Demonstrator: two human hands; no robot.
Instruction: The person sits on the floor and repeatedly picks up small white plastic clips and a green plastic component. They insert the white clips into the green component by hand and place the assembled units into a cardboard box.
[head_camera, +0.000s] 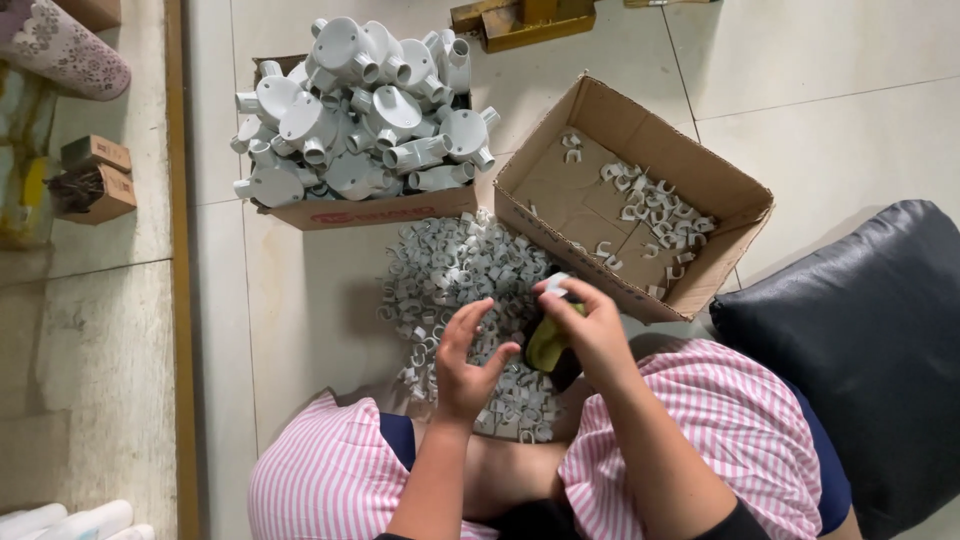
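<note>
My right hand (590, 330) grips a yellow-green handled tool (547, 345) and pinches a small white plastic clip (556, 285) at its fingertips. My left hand (468, 365) hovers just left of it with fingers spread, holding nothing, over a heap of white plastic clips (455, 290) on the tiled floor. My knees in pink striped cloth (330, 480) frame the bottom of the view.
An open cardboard box (735, 190) with several clips inside stands right of the heap. Another box (375, 210) behind it is piled with white round pipe junction fittings (360, 110). A dark cushion (860, 350) lies at right, small cartons (95, 180) at left.
</note>
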